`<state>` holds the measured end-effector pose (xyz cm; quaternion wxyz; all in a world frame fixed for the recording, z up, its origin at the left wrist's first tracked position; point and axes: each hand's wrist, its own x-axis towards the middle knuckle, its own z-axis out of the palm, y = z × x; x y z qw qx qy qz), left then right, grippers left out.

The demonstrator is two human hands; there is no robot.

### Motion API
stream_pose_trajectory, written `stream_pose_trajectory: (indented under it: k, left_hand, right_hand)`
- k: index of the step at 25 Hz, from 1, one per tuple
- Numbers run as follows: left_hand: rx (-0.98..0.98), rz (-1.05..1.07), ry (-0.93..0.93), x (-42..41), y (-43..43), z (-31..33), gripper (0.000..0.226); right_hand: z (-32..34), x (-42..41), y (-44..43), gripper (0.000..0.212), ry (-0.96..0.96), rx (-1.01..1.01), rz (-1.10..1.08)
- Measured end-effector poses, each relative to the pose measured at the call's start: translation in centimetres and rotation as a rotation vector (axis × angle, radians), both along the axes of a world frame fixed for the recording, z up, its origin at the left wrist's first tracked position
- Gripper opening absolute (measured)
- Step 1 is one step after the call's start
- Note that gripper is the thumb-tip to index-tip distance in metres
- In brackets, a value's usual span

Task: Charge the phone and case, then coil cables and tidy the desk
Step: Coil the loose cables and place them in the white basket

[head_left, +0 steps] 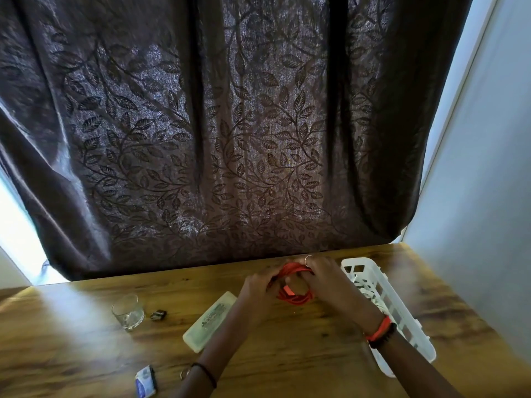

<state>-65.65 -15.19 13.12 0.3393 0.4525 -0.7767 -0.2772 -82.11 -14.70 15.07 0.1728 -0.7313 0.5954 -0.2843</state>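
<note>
A red cable (296, 298) wound into a coil is held above the wooden desk (86, 340) near its far edge. My left hand (257, 285) grips the coil's left side. My right hand (323, 275) grips its upper right side, fingers curled over the loops; a ring shows on one finger. The cable's red plug end lies inside the loop. No phone can be seen.
A white slotted basket (408, 326) holding a white cable stands right of my hands. A pale green case (208, 321) lies left of my left forearm. Further left are a clear glass (128, 311), a small dark object (159, 314) and a small blue-white pack (146, 382). A dark curtain hangs behind.
</note>
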Motion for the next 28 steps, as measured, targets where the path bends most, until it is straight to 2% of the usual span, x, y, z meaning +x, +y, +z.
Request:
stream_pose_trajectory:
  k: [3, 7, 10, 13, 14, 17, 20, 24, 26, 28]
  left_hand:
    - [0.006, 0.068, -0.008, -0.4, 0.1, -0.3, 0.031]
    - [0.066, 0.023, -0.081, -0.5, -0.3, -0.3, 0.036]
    - [0.126, -0.013, -0.116, -0.4, -0.6, -0.2, 0.031]
    - [0.180, -0.003, -0.081, 0.0, -0.6, -0.4, 0.024]
    - [0.192, 0.001, -0.063, 0.2, -0.6, -0.4, 0.023]
    - [0.222, 0.000, 0.017, 0.5, -0.4, -0.3, 0.018]
    - [0.246, 0.003, 0.159, 0.6, -0.4, 0.1, 0.019]
    - [0.257, 0.025, 0.227, 0.8, -0.5, -0.1, 0.019]
    - [0.280, 0.044, 0.241, 1.0, -0.5, -0.5, 0.019]
    - [0.288, 0.058, 0.253, 1.1, -0.5, -1.0, 0.016]
  right_hand:
    - [0.4, -0.5, 0.0, 0.034, 0.048, 0.015, 0.046]
    - [1.3, -1.0, -0.5, 0.015, 0.127, -0.082, 0.124]
    - [0.6, -1.2, -1.0, 0.014, 0.196, -0.157, 0.213]
    - [0.8, -2.2, -1.2, 0.017, 0.221, -0.198, 0.188]
    - [1.0, -2.4, -1.2, 0.017, 0.268, -0.269, 0.162]
    - [0.9, -2.5, -1.1, 0.029, 0.298, -0.348, 0.154]
    - [-0.8, -1.2, -0.3, 0.030, 0.127, -0.300, 0.056]
    - [-1.6, 0.0, 0.2, 0.029, -0.085, -0.245, -0.115]
    - [-1.2, 0.3, 0.2, 0.020, -0.174, -0.105, -0.132]
    - [-1.3, 0.5, 0.3, 0.020, -0.217, 0.022, -0.110]
